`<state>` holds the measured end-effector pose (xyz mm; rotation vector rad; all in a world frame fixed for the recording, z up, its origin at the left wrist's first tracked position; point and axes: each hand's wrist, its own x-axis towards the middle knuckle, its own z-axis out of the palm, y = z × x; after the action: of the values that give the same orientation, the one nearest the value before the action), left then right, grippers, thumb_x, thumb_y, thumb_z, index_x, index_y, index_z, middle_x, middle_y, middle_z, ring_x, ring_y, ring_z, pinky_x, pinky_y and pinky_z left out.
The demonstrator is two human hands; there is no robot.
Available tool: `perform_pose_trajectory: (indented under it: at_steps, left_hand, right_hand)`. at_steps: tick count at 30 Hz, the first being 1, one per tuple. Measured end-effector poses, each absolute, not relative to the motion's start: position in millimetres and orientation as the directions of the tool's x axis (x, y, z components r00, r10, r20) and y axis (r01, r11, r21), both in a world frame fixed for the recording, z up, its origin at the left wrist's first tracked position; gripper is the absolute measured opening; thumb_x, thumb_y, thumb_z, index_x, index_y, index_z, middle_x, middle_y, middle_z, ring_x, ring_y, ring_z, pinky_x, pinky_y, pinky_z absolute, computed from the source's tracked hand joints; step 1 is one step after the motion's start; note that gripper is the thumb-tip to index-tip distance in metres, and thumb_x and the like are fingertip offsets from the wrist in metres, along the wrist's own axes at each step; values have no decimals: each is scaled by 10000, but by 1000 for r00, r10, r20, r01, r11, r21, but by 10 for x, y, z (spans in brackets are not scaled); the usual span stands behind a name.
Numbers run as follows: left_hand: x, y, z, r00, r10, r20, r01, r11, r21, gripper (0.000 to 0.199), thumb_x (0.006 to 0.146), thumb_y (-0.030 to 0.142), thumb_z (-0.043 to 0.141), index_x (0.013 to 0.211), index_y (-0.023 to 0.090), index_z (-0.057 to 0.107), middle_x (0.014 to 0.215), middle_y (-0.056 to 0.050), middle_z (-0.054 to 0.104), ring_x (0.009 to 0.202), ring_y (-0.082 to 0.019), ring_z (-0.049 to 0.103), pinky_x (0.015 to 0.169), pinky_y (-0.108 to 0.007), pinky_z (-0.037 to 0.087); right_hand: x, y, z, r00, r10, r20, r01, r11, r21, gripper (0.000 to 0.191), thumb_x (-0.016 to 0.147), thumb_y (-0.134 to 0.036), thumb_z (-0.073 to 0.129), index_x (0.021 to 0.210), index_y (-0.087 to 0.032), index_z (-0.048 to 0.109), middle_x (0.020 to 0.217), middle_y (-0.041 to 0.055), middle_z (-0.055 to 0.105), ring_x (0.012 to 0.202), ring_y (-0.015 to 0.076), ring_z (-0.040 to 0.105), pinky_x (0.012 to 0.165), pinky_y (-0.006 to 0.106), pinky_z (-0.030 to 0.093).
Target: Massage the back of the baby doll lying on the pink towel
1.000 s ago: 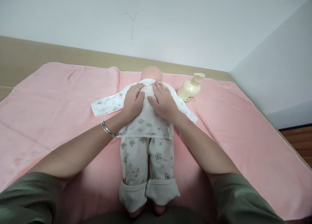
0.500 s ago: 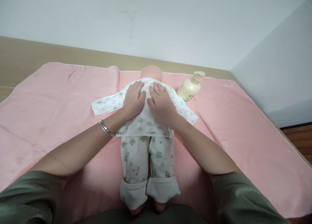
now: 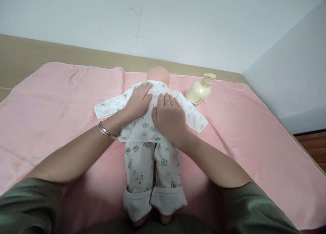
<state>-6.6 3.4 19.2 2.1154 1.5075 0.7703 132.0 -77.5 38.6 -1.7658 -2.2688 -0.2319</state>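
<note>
Doll (image 3: pixel 149 134): lay on pink blanket (image 3: pixel 254 132), head (image 3: pixel 158 74) twd. wall (image 3: pixel 191 30).
L hand (image 3: pixel 139 102): rested flat on upper shirt (image 3: pixel 144 124), unclenched, nil grasped.
R hand (image 3: pixel 170 116): ditto, slightly lower.
Pump btl. (image 3: pixel 199 92): sat just beside sleeve (image 3: pixel 196 117) nr. R hand.

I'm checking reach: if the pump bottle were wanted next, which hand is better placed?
Probably the right hand: it is nearer the pump bottle, while the left hand is farther off, on the shirt.

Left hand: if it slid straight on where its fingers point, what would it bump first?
Sliding over the white shirt, the left hand would probably bump the doll's head first, though depth is hard to judge.
</note>
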Motion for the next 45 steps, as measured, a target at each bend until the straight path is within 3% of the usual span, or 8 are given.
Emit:
perform_pose_trajectory:
  at_steps: [8,11,18,21,27,35,41,45]
  left_hand:
    - [84,-349,116,307,866,394,767,-470,437,620,990,242,304,1513,-47,468,1630,-261,422,1578,-403,327,1326,-606,246]
    - [84,-344,146,323,874,363,755,-469,458,607,975,207,311,1516,-11,479,1647,-233,411,1589,-381,317,1327,-613,243]
    - [-54,46,149,163,963,214,687,-267,676,653,957,303,348,1529,22,490,1636,-177,456,1563,-308,390,1362,-502,237]
    - [-16,-25,112,157,953,259,709,-291,642,643,964,295,346,1513,-4,498,1616,-211,471,1558,-330,393,1361,-500,236]
    - [94,-319,139,295,883,365,734,-454,505,588,995,249,317,1507,26,499,1625,-203,461,1587,-343,340,1351,-564,232]
    - [-49,41,86,146,945,294,653,-315,689,548,927,303,419,1408,138,625,1542,-129,580,1489,-317,489,1327,-513,331]
    - [-23,27,5,111,933,342,629,-333,703,518,937,307,409,1371,142,638,1478,-145,624,1434,-321,529,1300,-518,356]
    - [-8,13,20,103,939,329,647,-315,695,561,929,324,428,1425,135,608,1533,-137,582,1473,-310,490,1330,-501,309]
  right_hand:
    - [1716,-132,386,-239,961,142,875,277,-397,665,1072,-382,297,1590,29,364,1673,217,365,1592,310,330,1342,491,279]
    - [1683,-192,389,-223,960,169,902,269,-338,658,1074,-359,290,1577,58,369,1656,239,386,1580,344,341,1333,525,280]
    - [1377,-688,427,-261,933,248,941,303,-151,598,1067,-281,330,1541,67,438,1577,269,490,1523,368,434,1294,504,357]
    - [1444,-567,418,-264,935,235,926,314,-210,576,1066,-283,340,1539,20,467,1592,222,495,1539,321,423,1309,476,345]
    - [1657,-205,415,-242,962,128,899,272,-343,692,1060,-377,377,1611,36,310,1707,202,291,1627,314,245,1360,517,210]
    - [1403,-638,374,-254,927,276,927,314,-204,583,1058,-292,351,1550,3,455,1602,196,492,1542,330,410,1307,485,345]
    - [1432,-524,397,-247,951,187,913,293,-284,581,1053,-267,358,1584,-38,421,1683,153,380,1609,285,297,1351,463,273]
    - [1560,-270,366,-217,966,137,899,253,-359,669,1057,-373,385,1632,-38,311,1731,153,258,1646,291,185,1373,522,161]
